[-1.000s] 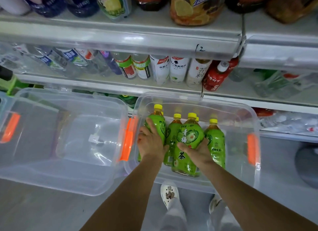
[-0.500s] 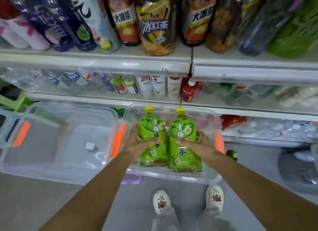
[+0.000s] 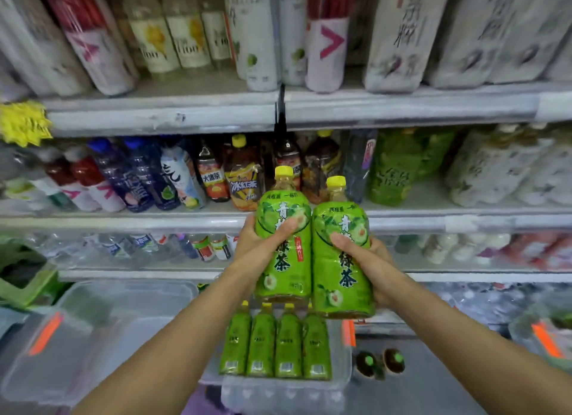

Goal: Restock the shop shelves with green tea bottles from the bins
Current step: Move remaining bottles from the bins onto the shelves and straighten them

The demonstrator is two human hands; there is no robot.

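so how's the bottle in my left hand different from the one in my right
The left-hand bottle sits higher than the right-hand bottle, and its label shows a red strip that the right-hand bottle's lacks. Both are upright, yellow-capped, green-labelled, side by side.

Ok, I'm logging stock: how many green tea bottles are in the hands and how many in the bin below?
Large bottles, one in the left hand, one in the right hand: 2
Small bottles in the bin: 4
Total: 6
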